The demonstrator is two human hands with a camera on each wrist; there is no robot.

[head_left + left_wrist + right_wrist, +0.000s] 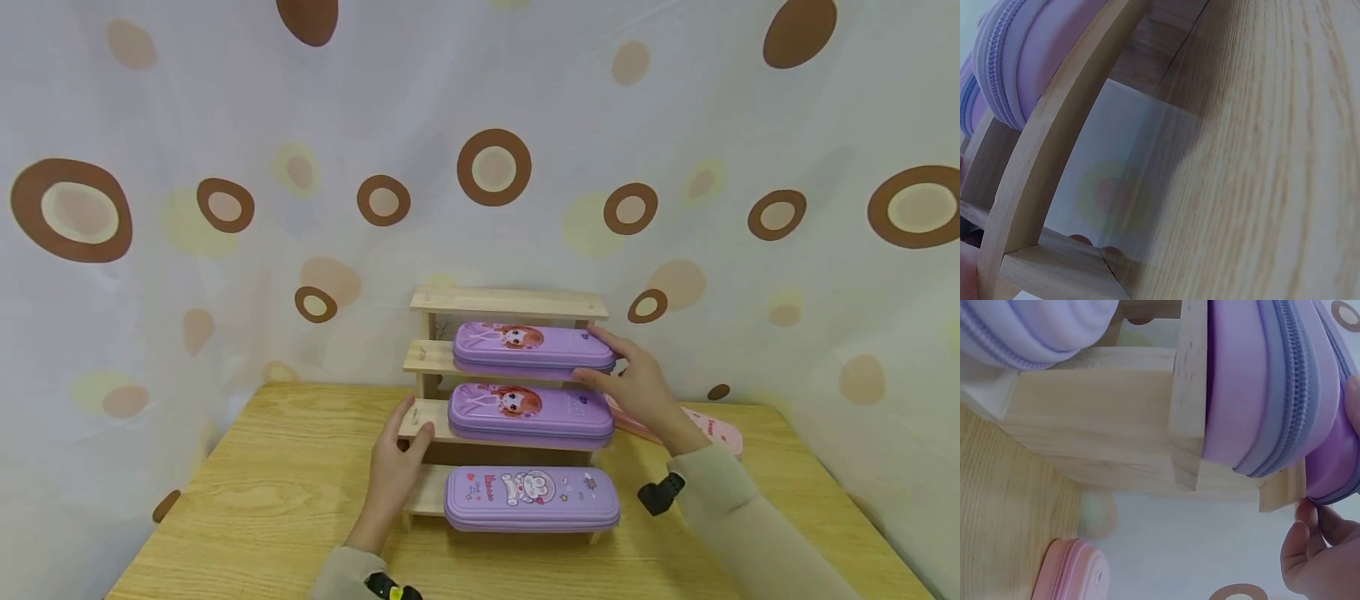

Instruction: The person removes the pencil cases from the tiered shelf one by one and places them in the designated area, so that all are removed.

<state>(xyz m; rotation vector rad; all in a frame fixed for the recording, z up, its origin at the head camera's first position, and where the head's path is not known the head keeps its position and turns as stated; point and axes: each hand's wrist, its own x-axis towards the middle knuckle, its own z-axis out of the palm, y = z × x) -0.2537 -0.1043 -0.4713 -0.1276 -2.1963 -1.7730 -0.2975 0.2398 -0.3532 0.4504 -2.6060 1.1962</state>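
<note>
A stepped wooden rack carries three purple pencil cases. My right hand pinches the right end of the upper case, which lies on the second board from the top; in the right wrist view, bent fingers are at that case's end. One board lower lies a similar case with a girl picture. A lilac case with an astronaut-like figure rests on the lowest board. My left hand holds the rack's left side, thumb at the third board's front edge; the left wrist view shows only a sliver of it.
A pink case lies on the wooden table to the right of the rack, partly behind my right forearm. Behind the table hangs a pale sheet with brown and yellow spots. The rack's top board carries no case.
</note>
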